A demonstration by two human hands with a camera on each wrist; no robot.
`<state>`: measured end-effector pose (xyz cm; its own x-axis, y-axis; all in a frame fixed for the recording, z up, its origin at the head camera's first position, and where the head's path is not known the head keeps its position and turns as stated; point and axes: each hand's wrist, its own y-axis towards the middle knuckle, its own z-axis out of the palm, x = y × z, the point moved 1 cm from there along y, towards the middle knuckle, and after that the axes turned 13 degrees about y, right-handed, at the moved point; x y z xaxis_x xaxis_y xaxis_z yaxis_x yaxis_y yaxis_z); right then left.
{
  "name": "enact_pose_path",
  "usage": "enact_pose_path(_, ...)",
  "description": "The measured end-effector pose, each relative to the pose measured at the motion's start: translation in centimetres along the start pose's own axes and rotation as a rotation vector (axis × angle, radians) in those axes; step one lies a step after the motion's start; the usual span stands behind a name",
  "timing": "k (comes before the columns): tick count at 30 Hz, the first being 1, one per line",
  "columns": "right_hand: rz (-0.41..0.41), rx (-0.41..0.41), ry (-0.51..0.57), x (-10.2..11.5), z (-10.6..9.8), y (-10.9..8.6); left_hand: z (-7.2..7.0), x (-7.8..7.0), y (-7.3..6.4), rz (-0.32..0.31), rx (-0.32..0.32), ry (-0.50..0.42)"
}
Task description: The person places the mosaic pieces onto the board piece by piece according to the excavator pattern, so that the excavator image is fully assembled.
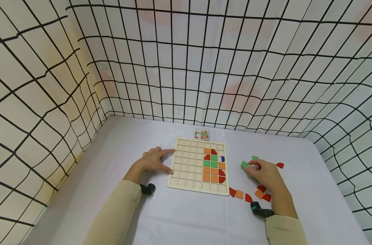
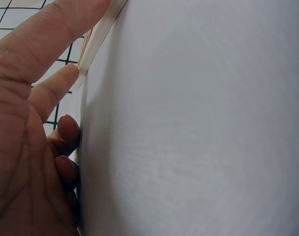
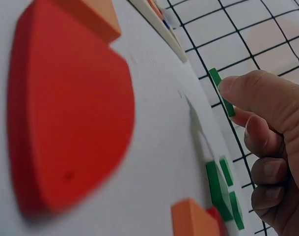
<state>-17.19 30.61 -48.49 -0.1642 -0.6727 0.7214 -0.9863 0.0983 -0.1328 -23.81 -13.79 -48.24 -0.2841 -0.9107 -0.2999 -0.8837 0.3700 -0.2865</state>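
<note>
A pale wooden grid board lies on the table, with orange, green and red pieces and one blue piece set in its right-hand columns. My left hand rests at the board's left edge, thumb and index finger spread apart and touching the rim. To the right of the board, my right hand pinches a green square tile between thumb and index finger, raised above the cloth. Its other fingers are curled in. Several more green tiles lie below that hand.
Red quarter-circle pieces and orange squares lie loose near the board's lower right corner. Another red piece sits farther right. A small patterned card is behind the board. Black wire mesh encloses the white table.
</note>
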Motion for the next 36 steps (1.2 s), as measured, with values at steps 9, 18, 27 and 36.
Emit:
enact_pose_path(9, -0.123, 0.030, -0.023, 2.7, 1.3, 0.5, 0.1, 0.2, 0.2, -0.001, 0.005, -0.003)
enact_pose_path(18, -0.187, 0.101, 0.014, 5.5, 3.4, 1.0, 0.1, 0.2, 0.2, 0.003, -0.004, -0.006)
enact_pose_path(27, -0.320, 0.177, 0.014, 8.3, 6.3, 1.6, 0.1, 0.3, 0.1, 0.010, -0.011, 0.001)
enact_pose_path(36, -0.349, 0.238, -0.079, 9.9, 8.9, 2.4, 0.1, 0.3, 0.1, 0.022, -0.010, -0.010)
